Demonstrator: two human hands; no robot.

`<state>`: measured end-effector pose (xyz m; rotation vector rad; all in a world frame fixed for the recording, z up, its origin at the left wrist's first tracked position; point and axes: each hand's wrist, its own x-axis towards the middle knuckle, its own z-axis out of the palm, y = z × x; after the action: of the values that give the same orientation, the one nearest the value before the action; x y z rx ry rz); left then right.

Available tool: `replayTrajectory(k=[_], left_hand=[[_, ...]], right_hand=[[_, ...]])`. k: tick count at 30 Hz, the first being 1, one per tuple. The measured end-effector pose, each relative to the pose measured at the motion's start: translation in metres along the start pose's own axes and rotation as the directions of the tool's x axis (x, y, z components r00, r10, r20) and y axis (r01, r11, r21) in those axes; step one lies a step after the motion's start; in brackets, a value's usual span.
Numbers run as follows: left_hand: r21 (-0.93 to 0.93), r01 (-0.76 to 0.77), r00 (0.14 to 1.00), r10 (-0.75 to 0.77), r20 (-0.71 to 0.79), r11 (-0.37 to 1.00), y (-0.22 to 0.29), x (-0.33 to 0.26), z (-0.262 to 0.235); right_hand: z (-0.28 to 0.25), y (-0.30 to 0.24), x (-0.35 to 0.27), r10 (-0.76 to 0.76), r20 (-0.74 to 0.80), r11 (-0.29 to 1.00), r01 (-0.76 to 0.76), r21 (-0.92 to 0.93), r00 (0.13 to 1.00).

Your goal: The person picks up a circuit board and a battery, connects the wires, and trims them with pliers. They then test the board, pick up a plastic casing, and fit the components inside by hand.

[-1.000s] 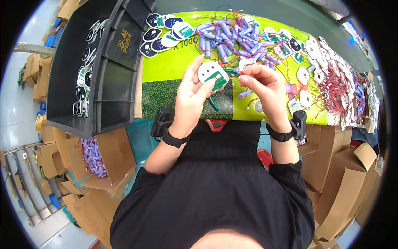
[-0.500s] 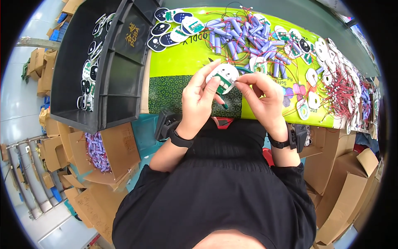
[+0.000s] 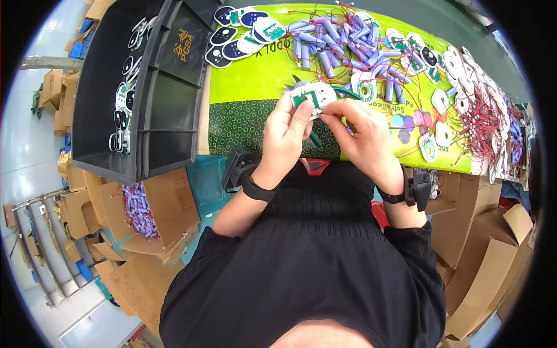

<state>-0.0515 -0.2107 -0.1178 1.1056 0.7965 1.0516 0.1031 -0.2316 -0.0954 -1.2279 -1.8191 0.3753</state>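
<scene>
My left hand [image 3: 286, 134] holds a small white round part with a green circuit board [image 3: 311, 97] above the front of a yellow-green bench mat [image 3: 255, 78]. My right hand [image 3: 361, 133] meets it from the right, fingertips pinching at the part's right edge. A dark green tool handle [image 3: 315, 138] shows between the two hands; which hand holds it I cannot tell. Behind the hands lies a heap of pale purple cylindrical cells [image 3: 342, 37] with red wires.
A black divided tray [image 3: 152, 98] with black-and-white oval parts stands at the left. More white round parts with red wires [image 3: 473, 110] cover the right of the bench. Open cardboard boxes [image 3: 145, 206] sit below at the left and right; one holds purple cells.
Both hands stayed together around the white part and turned it a little; the right hand's fingers shifted onto its right edge. The view itself has shifted slightly.
</scene>
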Motion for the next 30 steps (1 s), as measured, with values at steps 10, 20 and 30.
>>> replayTrajectory(k=[10,20,30], left_hand=[[0.284,-0.012,0.996,-0.015,0.09,0.959,0.0,-0.002,-0.005],[0.228,0.013,0.99,-0.045,0.136,0.973,-0.003,0.0,-0.006],[0.491,-0.153,0.983,0.082,0.164,0.858,-0.003,0.001,-0.003]], right_hand=[[-0.009,-0.006,0.002,-0.043,0.129,0.992,0.058,-0.115,0.991],[-0.014,-0.003,0.006,-0.056,0.158,0.994,0.07,-0.083,0.986],[-0.015,-0.005,0.005,-0.022,0.184,0.991,0.046,-0.123,0.983]])
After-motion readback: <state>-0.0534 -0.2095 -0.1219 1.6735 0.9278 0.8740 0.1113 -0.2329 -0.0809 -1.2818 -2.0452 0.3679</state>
